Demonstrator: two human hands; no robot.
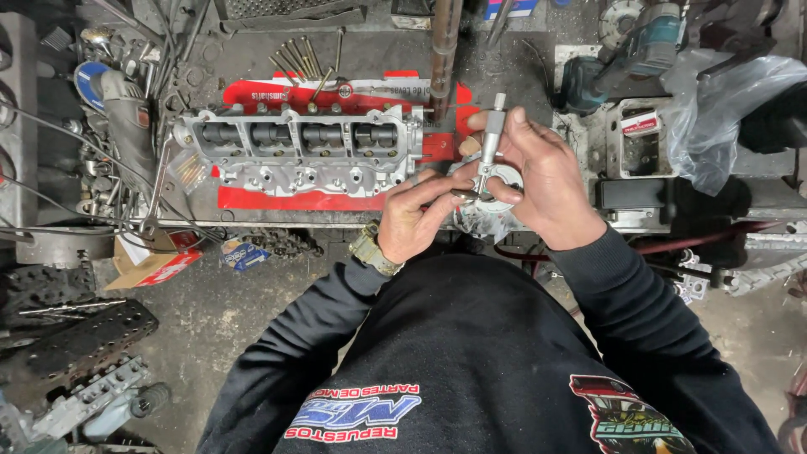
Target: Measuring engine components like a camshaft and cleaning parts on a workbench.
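Cluttered, grimy tabletop (252, 50): engine head (298, 151) on red sheet (277, 200), bolts (298, 57), drill (626, 55). Right hand (542, 181) grips micrometer (490, 147); left hand (412, 214) pinches small part at its jaws.

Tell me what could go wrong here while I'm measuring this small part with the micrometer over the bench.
The left hand pinches the small part by the fingertips only, so it could slip and drop to the littered floor. The right hand holds the micrometer in mid-air, unsupported, so a tilt may skew the reading. The cylinder head and loose bolts sit close by, so a stray elbow might knock them.
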